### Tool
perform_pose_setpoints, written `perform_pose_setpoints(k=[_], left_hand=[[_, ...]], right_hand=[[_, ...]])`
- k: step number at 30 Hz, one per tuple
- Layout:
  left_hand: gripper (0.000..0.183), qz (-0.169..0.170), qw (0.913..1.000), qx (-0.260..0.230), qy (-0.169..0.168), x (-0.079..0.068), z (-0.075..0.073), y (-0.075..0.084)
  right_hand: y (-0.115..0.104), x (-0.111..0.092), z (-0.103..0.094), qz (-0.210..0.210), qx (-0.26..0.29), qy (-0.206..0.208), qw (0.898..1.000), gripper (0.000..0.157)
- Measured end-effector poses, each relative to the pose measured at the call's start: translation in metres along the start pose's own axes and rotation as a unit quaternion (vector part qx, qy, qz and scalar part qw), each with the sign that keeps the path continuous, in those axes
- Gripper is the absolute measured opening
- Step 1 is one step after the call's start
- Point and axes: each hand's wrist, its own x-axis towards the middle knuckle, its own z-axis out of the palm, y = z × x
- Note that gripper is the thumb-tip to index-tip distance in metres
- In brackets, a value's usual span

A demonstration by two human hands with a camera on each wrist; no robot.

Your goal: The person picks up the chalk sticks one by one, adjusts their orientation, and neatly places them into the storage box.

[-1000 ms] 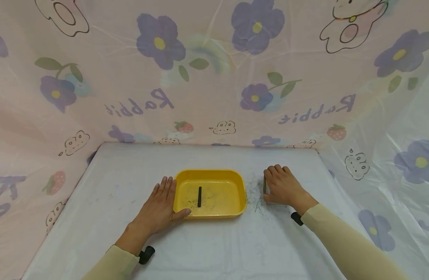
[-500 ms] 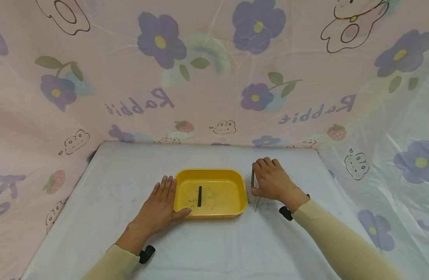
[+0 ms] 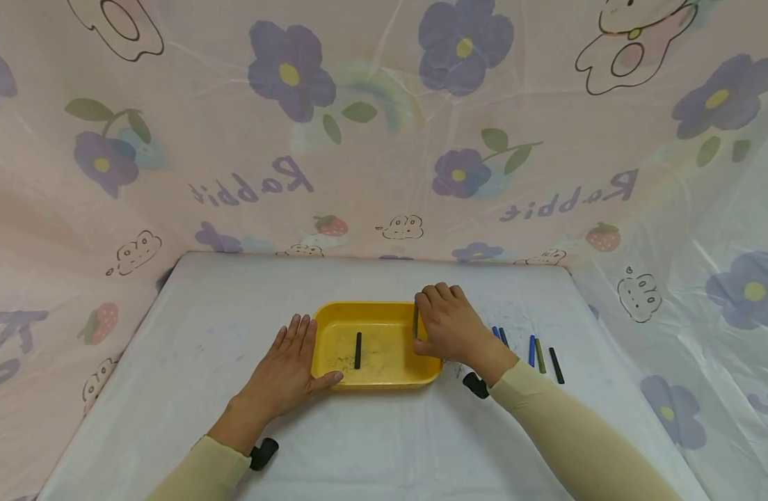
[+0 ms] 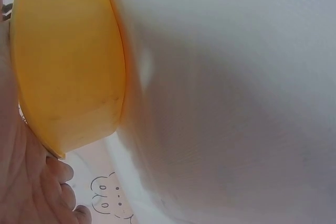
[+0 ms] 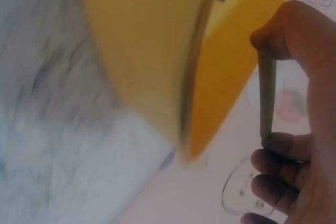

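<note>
My right hand (image 3: 453, 323) pinches an olive-green crayon (image 5: 266, 95) by its two ends, thumb at one and a fingertip at the other, over the right end of a yellow tray (image 3: 390, 353). In the right wrist view the other fingers curl loosely below it. A black crayon (image 3: 357, 350) lies inside the tray, left of the middle, among dark smudges. Against the tray's left side rests my left hand (image 3: 284, 372), its fingers straight and its thumb over the near left corner. The left wrist view shows the tray's outer wall (image 4: 68, 66) beside the palm.
Right of the tray several crayons lie on the white cloth: a blue one (image 3: 531, 351), an olive one (image 3: 540, 355), a black one (image 3: 556, 365), and two more (image 3: 499, 335) partly behind the right wrist. Dark smudges mark the cloth there. A printed curtain (image 3: 371, 139) stands behind.
My right hand has moved left from the cloth to over the tray's right end with the olive-green crayon, uncovering other crayons. The left hand and the tray have stayed still.
</note>
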Motion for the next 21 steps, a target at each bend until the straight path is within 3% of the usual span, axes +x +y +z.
perform_pose_setpoints(k=[8, 21], left_hand=[[0.114, -0.001, 1.0000, -0.006, 0.003, 0.000, 0.001, 0.000], [0.114, 0.000, 0.9999, -0.011, 0.004, 0.000, 0.003, -0.002]], right_hand=[[-0.037, 0.011, 0.010, -0.030, 0.035, 0.007, 0.999, 0.068], [-0.073, 0.025, 0.035, -0.037, 0.046, -0.072, 0.996, 0.072]])
